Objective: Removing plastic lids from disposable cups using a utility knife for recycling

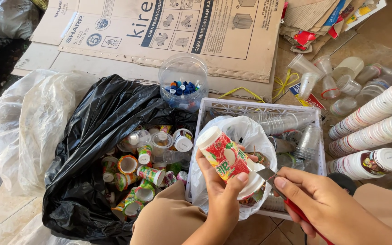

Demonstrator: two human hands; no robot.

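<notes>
Left hand [223,193] fingers clamp the labelled plastic cup [225,159] sideways so right hand [323,204], gripping the red-handled knife [280,188], reaches its label.

Even, bright daylight is seen throughout; shadows are soft. Mild glare is caught on the black bag [91,136] at centre left. Focus is sharp, with slight bending at the edges.
</notes>
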